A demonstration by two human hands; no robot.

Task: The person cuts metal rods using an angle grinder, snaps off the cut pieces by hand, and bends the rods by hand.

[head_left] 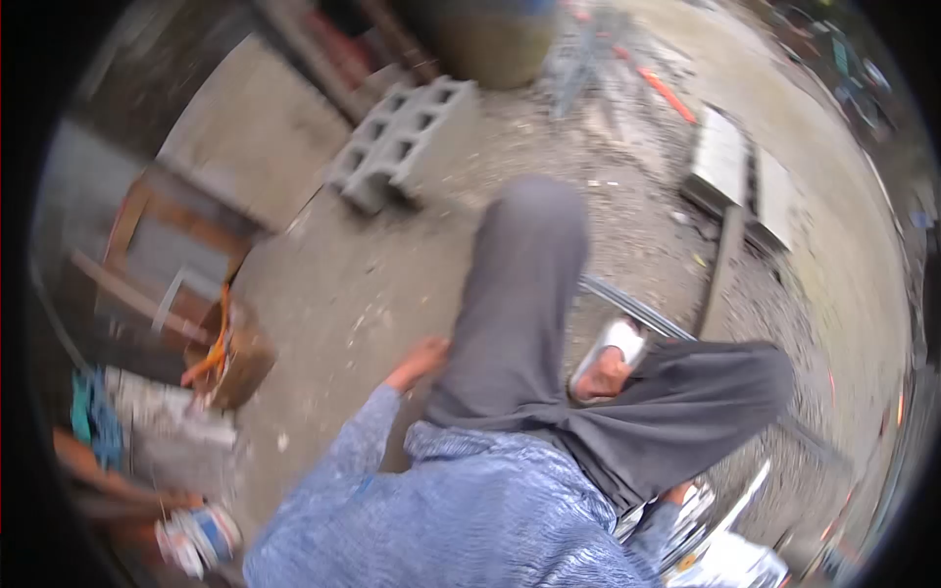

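Observation:
My left hand (421, 359) hangs beside my left thigh, close to the grey trousers (510, 304). Blur smears its fingers, and no object shows in it. Low on the right, only a small part of my right hand (676, 493) shows under my right thigh. Its fingers are hidden. Next to it lie a white sheet-like bundle (730, 563) and thin pale strips (691, 510); whether the hand touches them I cannot tell. Between my knees, my foot wears a white sandal (623, 340). Metal bars (637, 311) lie on the ground by it.
Hollow concrete blocks (407, 137) stand ahead, with further blocks (720, 162) at the right beside a wooden plank (723, 269). To the left are a brown bucket-like container (245, 358) with an orange item, wooden boards (260, 137) and a can (201, 539).

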